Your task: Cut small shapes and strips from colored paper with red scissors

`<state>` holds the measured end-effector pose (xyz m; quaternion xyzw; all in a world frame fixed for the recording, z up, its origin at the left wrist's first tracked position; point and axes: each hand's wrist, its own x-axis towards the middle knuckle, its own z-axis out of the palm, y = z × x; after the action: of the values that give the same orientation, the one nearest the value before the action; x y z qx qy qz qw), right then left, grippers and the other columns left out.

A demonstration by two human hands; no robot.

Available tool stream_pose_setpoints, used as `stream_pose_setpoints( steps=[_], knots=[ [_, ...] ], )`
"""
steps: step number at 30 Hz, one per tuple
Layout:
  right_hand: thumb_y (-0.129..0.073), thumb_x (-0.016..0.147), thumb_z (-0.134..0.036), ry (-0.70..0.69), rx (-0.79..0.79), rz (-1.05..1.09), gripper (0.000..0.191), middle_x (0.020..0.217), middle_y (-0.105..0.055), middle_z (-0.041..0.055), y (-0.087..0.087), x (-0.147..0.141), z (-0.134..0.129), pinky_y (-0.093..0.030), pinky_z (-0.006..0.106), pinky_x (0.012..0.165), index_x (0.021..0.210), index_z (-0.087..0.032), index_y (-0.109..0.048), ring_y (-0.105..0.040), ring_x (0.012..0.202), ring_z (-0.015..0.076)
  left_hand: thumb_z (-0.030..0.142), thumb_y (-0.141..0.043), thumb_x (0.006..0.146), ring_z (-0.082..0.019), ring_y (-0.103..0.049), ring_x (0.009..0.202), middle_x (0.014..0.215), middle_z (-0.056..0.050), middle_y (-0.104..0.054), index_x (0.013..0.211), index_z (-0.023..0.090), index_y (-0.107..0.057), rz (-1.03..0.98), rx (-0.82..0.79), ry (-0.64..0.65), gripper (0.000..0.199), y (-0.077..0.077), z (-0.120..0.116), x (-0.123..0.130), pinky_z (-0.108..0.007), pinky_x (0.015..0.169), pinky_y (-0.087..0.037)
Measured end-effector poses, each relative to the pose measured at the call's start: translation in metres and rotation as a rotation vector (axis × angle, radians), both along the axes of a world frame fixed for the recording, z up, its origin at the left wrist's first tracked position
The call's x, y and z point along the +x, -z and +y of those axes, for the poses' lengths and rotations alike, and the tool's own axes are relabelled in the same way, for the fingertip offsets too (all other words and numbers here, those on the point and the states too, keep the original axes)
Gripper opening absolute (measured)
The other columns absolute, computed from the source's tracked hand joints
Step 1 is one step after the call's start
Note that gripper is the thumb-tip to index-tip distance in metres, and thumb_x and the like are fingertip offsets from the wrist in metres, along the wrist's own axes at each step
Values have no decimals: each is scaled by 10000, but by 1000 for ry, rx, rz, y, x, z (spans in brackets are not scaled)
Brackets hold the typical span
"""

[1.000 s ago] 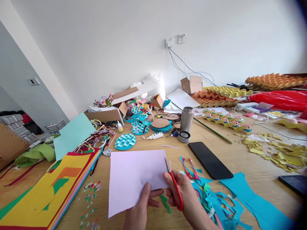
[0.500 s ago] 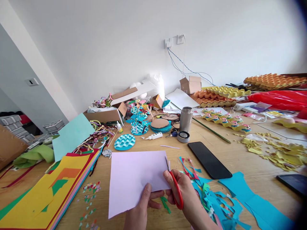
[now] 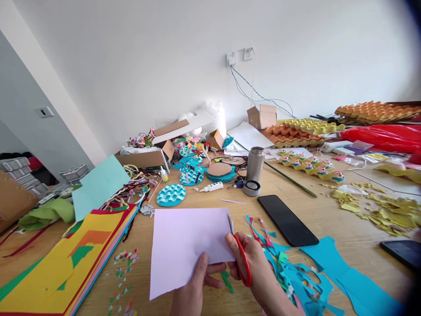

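A sheet of lilac paper is held up over the table, its lower edge pinched between the thumb and fingers of my left hand. My right hand grips red-handled scissors at the sheet's right edge. The dark blades point away from me, lying along that edge near its top right corner. Just past the paper, a thin lilac strip lies on the wood. Blue, green and red paper scraps are heaped beside my right wrist.
A black phone lies right of my hands. Behind stand a steel flask, a glue bottle and a wavy blue disc. Coloured sheets are stacked at left. Egg trays lie at back right.
The thin sliver beside the blades at the sheet's right edge no longer shows. The paper and both hands have shifted very slightly right.
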<state>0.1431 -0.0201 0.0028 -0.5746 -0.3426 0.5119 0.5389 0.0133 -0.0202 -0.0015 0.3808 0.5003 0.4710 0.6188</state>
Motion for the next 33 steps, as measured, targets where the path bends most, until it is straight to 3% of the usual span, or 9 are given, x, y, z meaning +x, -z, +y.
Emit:
stream_pose_setpoints(
  steps=[13,20,24,33],
  knots=[
    [-627,644,-628,27,-24,-25,481,330,-445,-83,0,1,2,-240,161,270,598,-226,-367,-367,232,63,572,-736,570,-304,-708,719,881,-140,-741,974,123,-695,-7,-1,-38,605,1,0,3,-298,474,-543],
    [-644,654,-592,41,-33,-10,457,375,-451,-89,5,2,2,-244,157,265,619,-222,-378,-361,242,52,561,-740,572,-306,-708,693,772,-124,-745,972,115,-697,3,-18,-32,600,1,0,1,-313,503,-552],
    [-625,676,-598,31,-26,-25,446,430,-529,-56,2,2,2,-265,168,281,633,-214,-403,-394,271,59,563,-741,568,-312,-707,708,804,-123,-746,1007,121,-686,5,-18,-33,626,0,-1,1,-329,511,-557],
    [-668,619,-602,50,-46,6,477,417,-482,-73,-2,2,3,-260,167,282,615,-216,-389,-368,271,52,550,-753,561,-305,-709,707,849,-145,-741,993,118,-684,-10,-8,-45,614,-1,-1,3,-309,470,-554]
  ],
)
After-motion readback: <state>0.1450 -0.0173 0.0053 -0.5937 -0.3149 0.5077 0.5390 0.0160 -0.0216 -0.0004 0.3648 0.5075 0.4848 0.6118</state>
